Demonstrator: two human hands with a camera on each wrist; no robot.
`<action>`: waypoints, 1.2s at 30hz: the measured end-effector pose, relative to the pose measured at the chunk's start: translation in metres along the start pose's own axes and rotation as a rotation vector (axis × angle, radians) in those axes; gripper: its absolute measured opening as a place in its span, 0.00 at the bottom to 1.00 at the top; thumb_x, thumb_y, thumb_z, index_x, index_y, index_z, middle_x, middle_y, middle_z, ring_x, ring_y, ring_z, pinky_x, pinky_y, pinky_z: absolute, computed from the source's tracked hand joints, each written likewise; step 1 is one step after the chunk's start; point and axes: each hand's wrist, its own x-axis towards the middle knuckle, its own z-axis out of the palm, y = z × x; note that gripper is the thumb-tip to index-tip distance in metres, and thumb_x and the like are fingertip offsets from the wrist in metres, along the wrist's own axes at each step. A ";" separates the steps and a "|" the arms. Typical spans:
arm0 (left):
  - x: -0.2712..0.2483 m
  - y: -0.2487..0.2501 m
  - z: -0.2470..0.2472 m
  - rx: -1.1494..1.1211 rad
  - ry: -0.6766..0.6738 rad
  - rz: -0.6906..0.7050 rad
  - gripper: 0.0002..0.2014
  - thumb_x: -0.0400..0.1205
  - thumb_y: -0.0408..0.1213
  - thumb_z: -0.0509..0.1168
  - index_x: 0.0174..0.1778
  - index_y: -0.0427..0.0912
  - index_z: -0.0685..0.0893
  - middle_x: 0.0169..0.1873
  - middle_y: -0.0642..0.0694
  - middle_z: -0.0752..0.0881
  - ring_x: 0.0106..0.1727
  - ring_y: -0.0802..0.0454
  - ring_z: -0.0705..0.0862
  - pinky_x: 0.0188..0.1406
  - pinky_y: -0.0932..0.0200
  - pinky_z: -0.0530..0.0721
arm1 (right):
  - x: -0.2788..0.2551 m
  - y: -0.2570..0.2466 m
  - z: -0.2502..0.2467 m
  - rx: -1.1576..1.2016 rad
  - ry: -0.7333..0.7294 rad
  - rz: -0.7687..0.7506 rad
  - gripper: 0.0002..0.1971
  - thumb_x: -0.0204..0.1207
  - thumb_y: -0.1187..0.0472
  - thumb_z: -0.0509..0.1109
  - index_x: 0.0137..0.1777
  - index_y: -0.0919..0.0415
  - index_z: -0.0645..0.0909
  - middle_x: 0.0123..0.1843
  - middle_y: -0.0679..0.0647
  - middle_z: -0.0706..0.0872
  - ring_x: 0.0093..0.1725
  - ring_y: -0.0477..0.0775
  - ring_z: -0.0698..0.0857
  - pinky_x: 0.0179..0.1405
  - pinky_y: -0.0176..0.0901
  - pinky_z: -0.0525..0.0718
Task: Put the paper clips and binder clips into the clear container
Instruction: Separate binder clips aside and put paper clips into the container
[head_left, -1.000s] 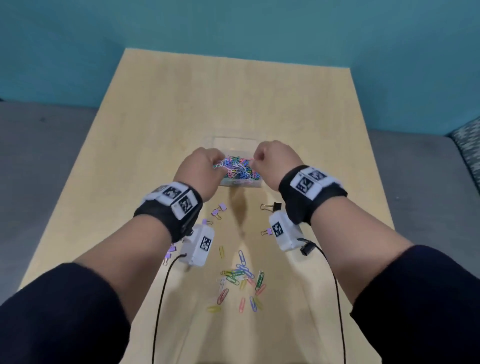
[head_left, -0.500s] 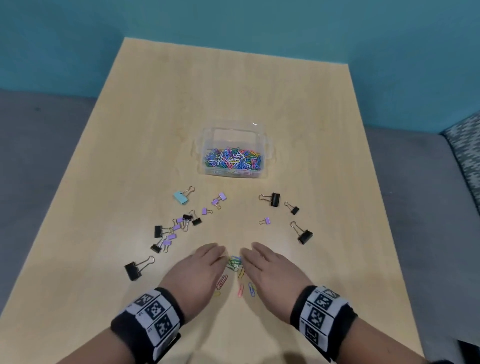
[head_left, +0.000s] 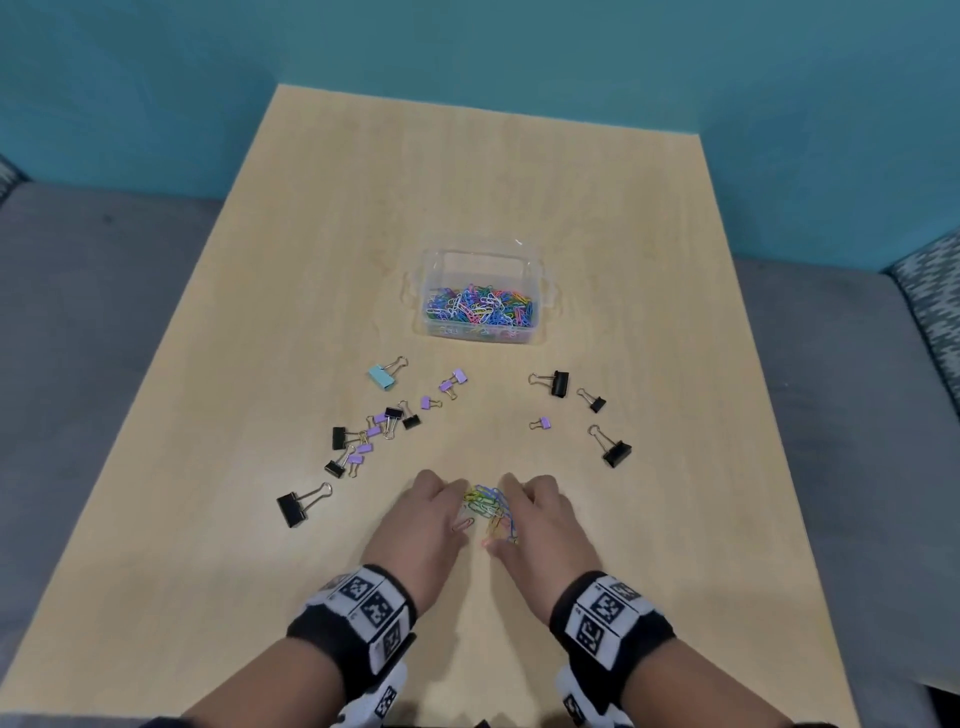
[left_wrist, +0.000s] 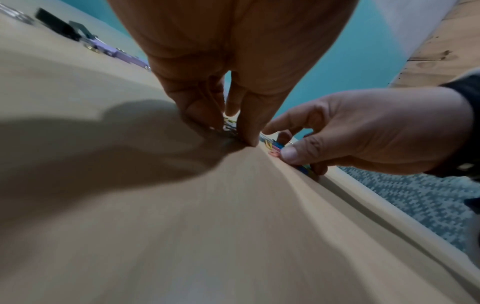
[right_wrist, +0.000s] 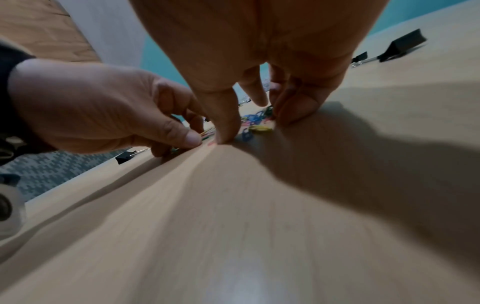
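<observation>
Two hands flank one small heap of coloured paper clips (head_left: 488, 512) near the 6 o'clock edge of the counter (head_left: 322, 270). Left hand (head_left: 423, 525) sits at the heap's 9 o'clock, right hand (head_left: 540, 525) at its 3 o'clock, both about equally close, fingertips down on the wood. Wrist views show fingers and thumb of each hand curled inward and touching clips at the heap's edges; whether any clip is actually pinched I cannot tell, so call it raking, hands cupped toward each other and not yet closed. Heap runs roughly 12 to 6 between the palms. Clear container (head_left: 480, 260) stands at 12 o'clock from the hands, well apart, mid-counter, already holding a thick layer of coloured paper clips. Binder clips lie loose between: a cluster of black and purple ones (head_left: 371, 431) at 10 o'clock, a light blue one (head_left: 382, 375) beyond it, a large black one (head_left: 293, 509) at 9 o'clock, four more (head_left: 584, 415) at 1 o'clock. Judgement: scoop must close inward, then carry straight toward 12 o'clock.
</observation>
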 end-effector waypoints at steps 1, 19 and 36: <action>0.005 0.002 0.000 0.002 0.011 -0.004 0.23 0.78 0.39 0.65 0.70 0.49 0.74 0.57 0.49 0.73 0.53 0.49 0.80 0.49 0.56 0.79 | 0.004 -0.003 0.001 0.000 0.005 -0.004 0.29 0.76 0.53 0.70 0.75 0.51 0.64 0.61 0.51 0.68 0.58 0.55 0.70 0.57 0.44 0.76; 0.029 0.014 -0.009 0.017 0.051 -0.048 0.04 0.82 0.39 0.62 0.42 0.45 0.77 0.42 0.50 0.75 0.37 0.47 0.78 0.38 0.52 0.80 | 0.030 -0.013 -0.026 -0.137 -0.071 -0.012 0.11 0.74 0.71 0.61 0.42 0.55 0.64 0.44 0.50 0.65 0.34 0.56 0.66 0.23 0.42 0.55; 0.056 0.004 -0.065 -0.858 0.002 -0.289 0.06 0.71 0.35 0.73 0.31 0.44 0.82 0.21 0.51 0.78 0.24 0.49 0.77 0.27 0.53 0.77 | 0.058 0.004 -0.086 0.723 -0.146 0.255 0.07 0.70 0.69 0.66 0.35 0.58 0.80 0.24 0.53 0.81 0.22 0.53 0.84 0.27 0.48 0.74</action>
